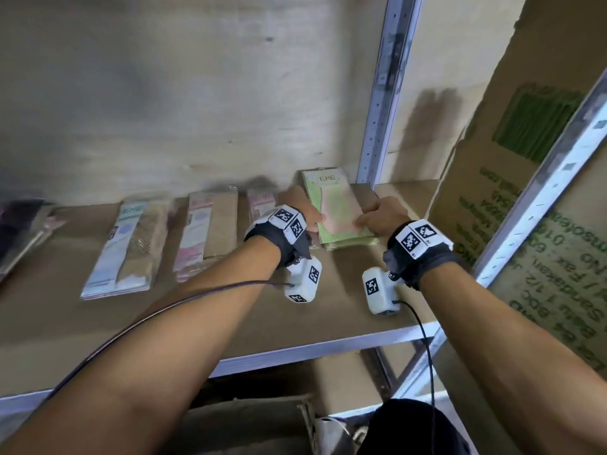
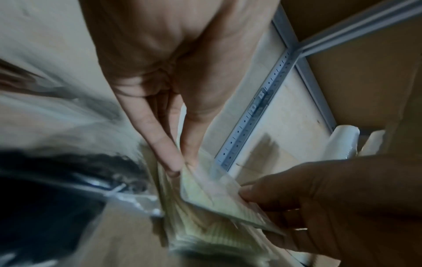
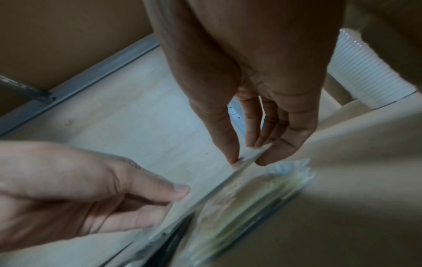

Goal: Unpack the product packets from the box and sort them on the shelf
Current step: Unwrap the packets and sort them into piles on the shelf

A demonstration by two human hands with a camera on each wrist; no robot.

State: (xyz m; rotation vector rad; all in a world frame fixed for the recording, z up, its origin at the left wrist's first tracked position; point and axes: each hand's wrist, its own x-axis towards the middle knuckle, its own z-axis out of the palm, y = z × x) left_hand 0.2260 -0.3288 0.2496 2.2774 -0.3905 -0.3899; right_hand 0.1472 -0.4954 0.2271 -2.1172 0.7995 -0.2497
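Note:
A green packet (image 1: 338, 208) lies on top of a stack of like packets at the right end of the shelf board (image 1: 328, 307). My left hand (image 1: 320, 221) pinches its left edge. My right hand (image 1: 363, 221) pinches its right edge. In the left wrist view, thumb and fingers of the left hand (image 2: 182, 164) close on the green packet (image 2: 217, 195), slightly above the stack (image 2: 205, 234). The right wrist view shows the right hand (image 3: 248, 157) pinching the thin packet edge over the stack (image 3: 239, 207). The picture is blurred.
Further left on the shelf lie a pink packet pile (image 1: 261, 201), another pink pile (image 1: 207, 234), a blue pile (image 1: 128, 244) and a dark packet (image 1: 19, 231). A metal upright (image 1: 384, 110) stands behind the green stack. A large printed cardboard box (image 1: 525, 192) stands on the right.

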